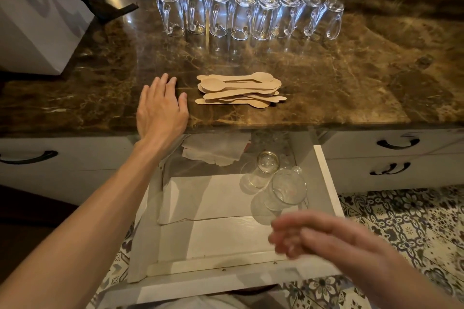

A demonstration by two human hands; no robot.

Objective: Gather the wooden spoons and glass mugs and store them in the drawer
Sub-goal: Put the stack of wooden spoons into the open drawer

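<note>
Brown veined marble forms the counter (351,70) that fills the upper half of the frame, above white cabinet fronts with black curved handles (398,143). Eight clear glass mugs (244,16) stand upside down in a row across the upper centre, handles facing the camera. Just below them, at the centre of the frame, lies a loose pile of flat pale wooden spoons (239,90).

The left hand (160,108) rests palm down on the counter just left of the spoons. Its fingers are straight and spread and hold nothing, and the thumb is near the pile but apart from it.

Below the counter's edge a white wooden drawer (329,178) stands pulled open. Two more clear glass mugs (286,190) lie in its right side, close together. A stack of folded pale paper napkins (213,150) sits at its back.

The right hand (326,236) hangs blurred over the drawer's right front corner in the lower right of the frame, with its fingers (283,233) loosely extended and nothing between them.

A white paper bag with a black strap (37,20) stands on the counter at the upper left. Patterned floor tiles (401,221) show at the lower right.
</note>
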